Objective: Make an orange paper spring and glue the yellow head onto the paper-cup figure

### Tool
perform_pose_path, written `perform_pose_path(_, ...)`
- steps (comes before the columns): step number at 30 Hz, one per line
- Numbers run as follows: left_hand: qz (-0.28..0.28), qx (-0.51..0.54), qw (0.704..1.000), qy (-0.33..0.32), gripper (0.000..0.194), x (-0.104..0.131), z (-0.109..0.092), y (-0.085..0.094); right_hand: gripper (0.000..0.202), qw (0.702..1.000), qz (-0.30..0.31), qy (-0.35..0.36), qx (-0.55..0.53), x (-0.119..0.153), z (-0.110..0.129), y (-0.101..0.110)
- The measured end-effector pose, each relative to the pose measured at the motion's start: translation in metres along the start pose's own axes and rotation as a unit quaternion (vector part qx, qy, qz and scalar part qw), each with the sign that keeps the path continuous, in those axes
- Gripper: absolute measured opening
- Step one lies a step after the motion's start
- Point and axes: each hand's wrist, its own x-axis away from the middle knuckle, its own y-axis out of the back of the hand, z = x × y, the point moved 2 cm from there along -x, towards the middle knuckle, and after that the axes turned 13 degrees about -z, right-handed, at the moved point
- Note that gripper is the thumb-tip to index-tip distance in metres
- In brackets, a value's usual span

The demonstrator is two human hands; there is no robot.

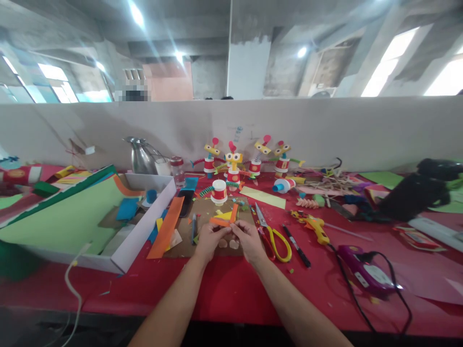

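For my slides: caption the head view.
Left hand and right hand hold orange paper over a brown board, paper-cup figures standing behind.

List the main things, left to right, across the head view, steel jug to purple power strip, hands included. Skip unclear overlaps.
Steel jug → glass jar → left hand → right hand → yellow-handled scissors → yellow glue gun → purple power strip.

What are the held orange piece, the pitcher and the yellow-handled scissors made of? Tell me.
Held orange piece: probably matte paper or thin card, being flat and thin. Pitcher: likely polished metal, silvery with bright reflections. Yellow-handled scissors: apparently metal blades, silvery, smooth; handles probably plastic, evenly coloured.
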Motion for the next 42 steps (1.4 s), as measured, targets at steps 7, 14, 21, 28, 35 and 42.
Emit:
perform_pose_path(7, 0.005, 0.025, 1.000, 0.007, 0.029, -0.0018, 0.0012, -0.0015, 0.037, 1.000, 0.005, -0.006, -0.029, 0.0007, 0.0007, -0.0018)
perform_pose_path(14, 0.006, 0.053, 0.998, 0.033, 0.031, -0.0021, 0.0015, -0.0020, 0.030, 0.998, -0.010, 0.060, 0.015, -0.0025, -0.0035, 0.0001)
perform_pose_path(21, -0.041, 0.043, 0.998, 0.026, 0.023, 0.0005, 0.0000, 0.0004, 0.028, 0.994, -0.020, 0.083, 0.069, -0.0015, 0.0013, 0.0015)
perform_pose_path(28, -0.069, 0.009, 0.997, 0.026, 0.023, -0.0025, 0.0031, 0.0027, 0.032, 0.996, -0.022, 0.054, 0.073, -0.0031, 0.0028, 0.0016)
perform_pose_path(35, -0.107, 0.041, 0.993, 0.043, 0.023, -0.0049, 0.0050, 0.0036, 0.026, 0.997, -0.056, 0.034, 0.051, -0.0015, -0.0014, -0.0012)
perform_pose_path(42, -0.102, 0.054, 0.992, 0.046, 0.024, -0.0022, 0.0014, -0.0012, 0.020, 0.999, -0.033, 0.040, -0.012, -0.0006, 0.0013, -0.0030)
